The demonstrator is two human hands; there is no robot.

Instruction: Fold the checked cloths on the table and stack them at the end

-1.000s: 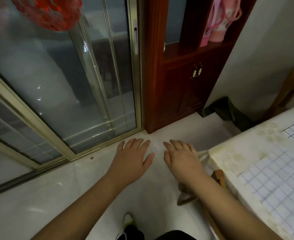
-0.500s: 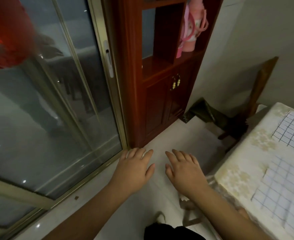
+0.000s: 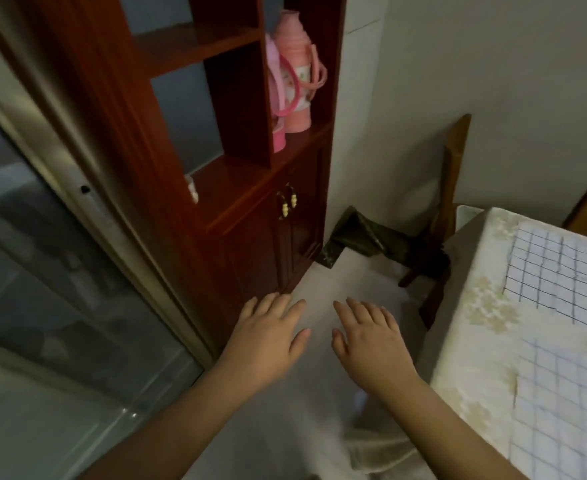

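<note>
The picture is dim and a bit blurry. The table with the pale flowered cover (image 3: 486, 306) is cut off at the right edge, so only its near corner shows. Two white cloths with thin dark checks lie on it. The farther checked cloth (image 3: 562, 271) and the nearer checked cloth (image 3: 562, 410) both run out of the picture, so their full shape cannot be seen. A brown wooden chair (image 3: 451, 188) stands behind the table corner, partly hidden by it. Something dark and crumpled (image 3: 364, 237) lies on the floor by the wall; what it is cannot be told.

The pale floor (image 3: 337, 282) is open between the red-brown wooden cabinet (image 3: 250, 220) and the table. A pink flask (image 3: 295, 81) stands on a cabinet shelf. A glass sliding door (image 3: 60, 306) fills the left side.

The left hand (image 3: 267, 341) and the right hand (image 3: 368, 344) are held out over the floor, palms down, fingers straight and a little spread. They hold nothing. Both cloths lie to the right of the right hand, apart from it, and the table edge is between them.
</note>
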